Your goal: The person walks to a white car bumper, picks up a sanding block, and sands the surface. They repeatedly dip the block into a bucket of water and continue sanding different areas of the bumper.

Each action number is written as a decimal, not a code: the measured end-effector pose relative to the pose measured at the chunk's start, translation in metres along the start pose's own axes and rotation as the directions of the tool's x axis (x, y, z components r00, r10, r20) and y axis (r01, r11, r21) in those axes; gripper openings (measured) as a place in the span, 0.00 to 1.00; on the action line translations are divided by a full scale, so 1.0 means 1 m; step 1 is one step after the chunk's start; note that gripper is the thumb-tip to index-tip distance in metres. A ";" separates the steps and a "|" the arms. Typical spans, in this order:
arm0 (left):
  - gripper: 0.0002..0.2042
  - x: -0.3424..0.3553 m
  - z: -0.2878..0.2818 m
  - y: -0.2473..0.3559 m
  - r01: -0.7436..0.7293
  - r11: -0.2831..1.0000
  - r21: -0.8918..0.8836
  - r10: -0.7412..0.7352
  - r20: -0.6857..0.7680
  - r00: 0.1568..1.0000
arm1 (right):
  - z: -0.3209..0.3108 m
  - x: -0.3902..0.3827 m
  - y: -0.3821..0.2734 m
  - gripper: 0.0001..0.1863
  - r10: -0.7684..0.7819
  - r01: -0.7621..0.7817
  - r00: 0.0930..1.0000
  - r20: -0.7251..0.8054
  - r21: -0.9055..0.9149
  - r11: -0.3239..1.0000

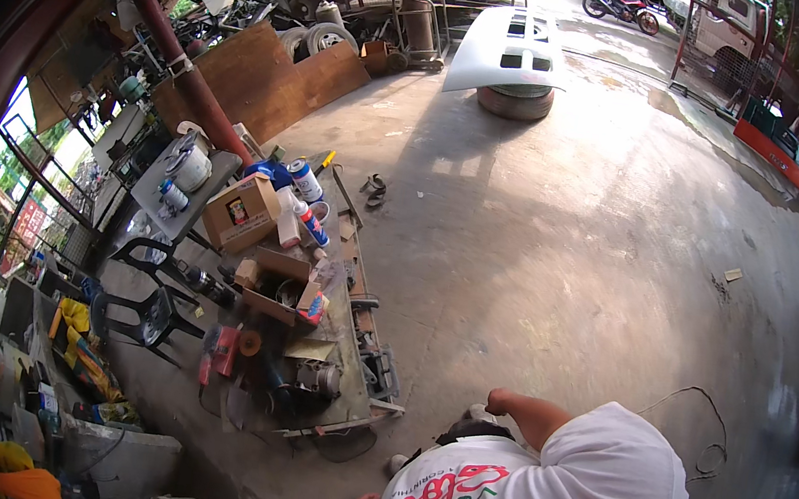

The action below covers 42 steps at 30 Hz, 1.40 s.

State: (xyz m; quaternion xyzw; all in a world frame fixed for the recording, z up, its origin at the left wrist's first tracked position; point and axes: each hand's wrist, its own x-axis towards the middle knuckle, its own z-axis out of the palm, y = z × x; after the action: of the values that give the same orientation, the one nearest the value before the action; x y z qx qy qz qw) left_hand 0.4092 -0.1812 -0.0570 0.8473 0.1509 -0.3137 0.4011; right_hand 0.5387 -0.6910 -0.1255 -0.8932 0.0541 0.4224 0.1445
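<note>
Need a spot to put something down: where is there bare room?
Widest is the concrete floor, bordered by the cluttered bench on the left and the white panel above a tyre at the far end. The bench is crowded with cardboard boxes and bottles; left of it, a black chair stands amid more clutter.

a white bucket (190,167) stands near the grey table (218,177)'s far edge; a white panel (481,50) tops a tyre (514,105); a motorbike (620,10) stands farther off.

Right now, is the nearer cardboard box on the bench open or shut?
Open: the nearer cardboard box has its top uncovered, and things show inside it.
</note>
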 end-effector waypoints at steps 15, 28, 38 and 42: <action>0.15 0.053 0.015 -0.024 -0.139 0.979 0.150 0.129 0.072 0.989 | 0.002 -0.015 -0.005 0.20 0.039 -0.042 0.999 0.031 0.110 0.993; 0.16 0.071 0.014 -0.004 -0.190 0.944 0.271 0.172 0.091 0.981 | 0.008 -0.021 0.024 0.20 0.087 -0.085 0.996 -0.016 0.107 0.991; 0.15 0.074 0.016 -0.002 -0.217 0.915 0.340 0.192 0.106 0.976 | 0.000 -0.028 0.020 0.19 0.114 -0.116 0.993 0.019 0.161 0.980; 0.14 0.075 0.009 -0.008 -0.125 0.941 0.315 0.124 0.025 0.992 | -0.010 -0.033 0.002 0.19 0.122 -0.131 0.991 0.061 0.170 0.977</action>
State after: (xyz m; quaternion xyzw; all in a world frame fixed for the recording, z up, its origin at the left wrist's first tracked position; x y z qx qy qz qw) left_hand 0.4586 -0.1831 -0.1152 0.9077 0.0439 -0.3099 0.2796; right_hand 0.5248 -0.6962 -0.0947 -0.8611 0.1439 0.4465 0.1959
